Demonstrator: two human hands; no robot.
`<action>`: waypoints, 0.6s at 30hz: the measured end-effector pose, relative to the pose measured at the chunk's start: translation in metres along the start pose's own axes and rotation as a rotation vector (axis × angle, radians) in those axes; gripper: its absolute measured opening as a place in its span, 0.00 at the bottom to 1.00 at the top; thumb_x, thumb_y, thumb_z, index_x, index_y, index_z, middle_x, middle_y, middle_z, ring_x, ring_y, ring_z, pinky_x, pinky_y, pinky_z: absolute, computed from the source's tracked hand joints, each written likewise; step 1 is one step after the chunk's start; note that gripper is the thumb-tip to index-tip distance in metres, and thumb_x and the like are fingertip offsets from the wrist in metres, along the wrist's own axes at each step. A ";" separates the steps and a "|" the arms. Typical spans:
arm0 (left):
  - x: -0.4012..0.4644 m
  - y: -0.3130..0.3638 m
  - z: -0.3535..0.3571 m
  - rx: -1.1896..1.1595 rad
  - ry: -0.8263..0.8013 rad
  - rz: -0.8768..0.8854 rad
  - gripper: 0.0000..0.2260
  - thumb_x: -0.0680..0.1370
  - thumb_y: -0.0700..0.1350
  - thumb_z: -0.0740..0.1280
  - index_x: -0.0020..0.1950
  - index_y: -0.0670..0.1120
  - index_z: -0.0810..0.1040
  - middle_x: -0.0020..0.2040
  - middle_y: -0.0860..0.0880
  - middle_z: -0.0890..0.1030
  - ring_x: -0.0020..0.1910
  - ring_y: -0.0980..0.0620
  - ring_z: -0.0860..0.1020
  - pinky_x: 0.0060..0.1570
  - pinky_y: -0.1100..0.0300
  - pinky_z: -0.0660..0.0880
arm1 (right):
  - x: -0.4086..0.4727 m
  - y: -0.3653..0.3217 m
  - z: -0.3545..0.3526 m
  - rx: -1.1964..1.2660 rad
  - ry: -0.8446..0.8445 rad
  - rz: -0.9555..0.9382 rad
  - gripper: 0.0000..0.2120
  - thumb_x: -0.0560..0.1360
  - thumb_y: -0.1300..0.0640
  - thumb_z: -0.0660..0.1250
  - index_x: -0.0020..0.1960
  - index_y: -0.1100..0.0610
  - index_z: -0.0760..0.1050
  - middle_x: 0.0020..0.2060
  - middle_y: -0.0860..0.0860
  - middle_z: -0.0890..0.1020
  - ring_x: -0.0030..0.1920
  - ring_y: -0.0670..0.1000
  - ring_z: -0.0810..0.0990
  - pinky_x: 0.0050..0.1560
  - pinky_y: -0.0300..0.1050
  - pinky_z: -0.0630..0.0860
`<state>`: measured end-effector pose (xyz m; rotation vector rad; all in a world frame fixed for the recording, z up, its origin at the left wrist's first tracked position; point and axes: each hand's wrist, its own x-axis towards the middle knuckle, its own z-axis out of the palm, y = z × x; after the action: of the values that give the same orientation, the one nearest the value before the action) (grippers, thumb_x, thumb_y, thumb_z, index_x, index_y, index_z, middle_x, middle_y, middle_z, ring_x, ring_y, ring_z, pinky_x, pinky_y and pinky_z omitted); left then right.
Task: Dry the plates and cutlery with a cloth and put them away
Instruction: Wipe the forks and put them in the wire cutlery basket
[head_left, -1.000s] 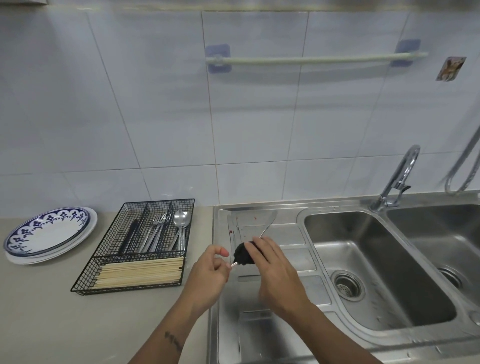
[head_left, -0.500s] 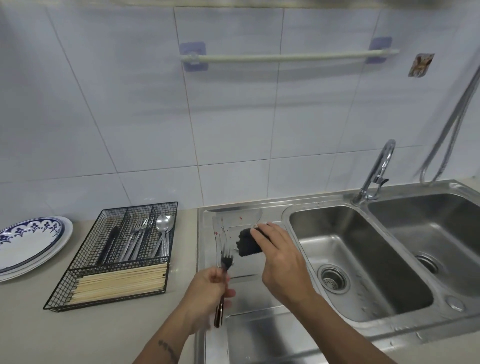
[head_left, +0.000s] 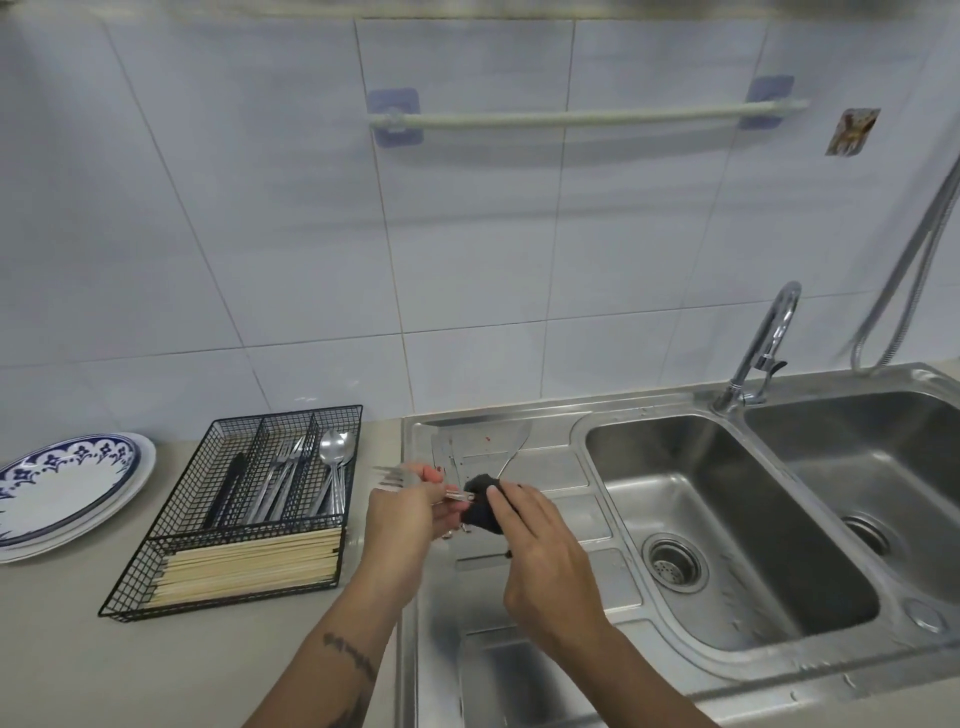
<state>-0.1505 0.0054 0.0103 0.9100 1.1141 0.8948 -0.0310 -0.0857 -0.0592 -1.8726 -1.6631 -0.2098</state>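
The left hand (head_left: 402, 512) grips a fork (head_left: 415, 483) by its neck, tines pointing left toward the basket, handle running right. The right hand (head_left: 540, 545) is curled round a dark cloth (head_left: 480, 506), which is bunched over the fork's handle; thumb and fingers press the cloth onto the metal. Both hands hang above the drainboard (head_left: 545, 571), at its left side, close to the counter's edge.

Just behind the cloth, a spatula (head_left: 514, 447) lies on the drainboard, its thin handle coming toward the hands and its blade near the back rim. A few red specks mark the steel beside it.

Left of the hands, on the counter (head_left: 78, 649), sits a black wire basket (head_left: 171, 519). Its back compartments hold dark-handled cutlery, forks (head_left: 280, 478) and spoons (head_left: 336, 457); the long front compartment holds a packed layer of chopsticks (head_left: 249, 566). The fork's tines hover just right of the spoon compartment, above the basket's right edge. Farther left, well apart from the hands, plates (head_left: 67, 488) with a blue pattern are stacked at the picture's edge.

Right of the drainboard are two sink bowls (head_left: 727, 519), each with a drain, and a chrome tap (head_left: 763, 348) stands between them at the back. A hose (head_left: 914, 260) hangs by the wall on the far right. On the tiled wall above runs a pale rail (head_left: 587, 117), and beside it a small sticker (head_left: 852, 131).
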 end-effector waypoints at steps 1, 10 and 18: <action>-0.002 0.000 -0.002 -0.010 -0.005 0.002 0.10 0.79 0.29 0.61 0.44 0.41 0.74 0.40 0.39 0.82 0.38 0.43 0.83 0.41 0.53 0.81 | 0.001 0.000 0.000 0.014 -0.014 0.034 0.37 0.61 0.71 0.69 0.70 0.58 0.70 0.66 0.54 0.75 0.66 0.57 0.73 0.59 0.54 0.77; -0.005 -0.002 -0.019 -0.103 -0.011 0.088 0.09 0.78 0.28 0.62 0.45 0.41 0.76 0.40 0.40 0.82 0.38 0.45 0.83 0.40 0.56 0.82 | 0.002 -0.003 0.003 0.062 0.037 -0.029 0.38 0.62 0.73 0.68 0.72 0.59 0.68 0.68 0.55 0.73 0.68 0.56 0.69 0.63 0.59 0.73; -0.006 -0.008 -0.027 0.110 -0.031 0.224 0.06 0.79 0.31 0.65 0.48 0.38 0.81 0.45 0.39 0.85 0.43 0.45 0.85 0.45 0.57 0.83 | 0.011 -0.004 -0.005 0.086 0.063 -0.010 0.33 0.65 0.72 0.63 0.70 0.60 0.70 0.68 0.56 0.73 0.69 0.57 0.70 0.64 0.58 0.72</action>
<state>-0.1764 0.0012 0.0000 1.1525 1.0560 1.0057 -0.0318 -0.0787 -0.0484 -1.7759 -1.6144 -0.1962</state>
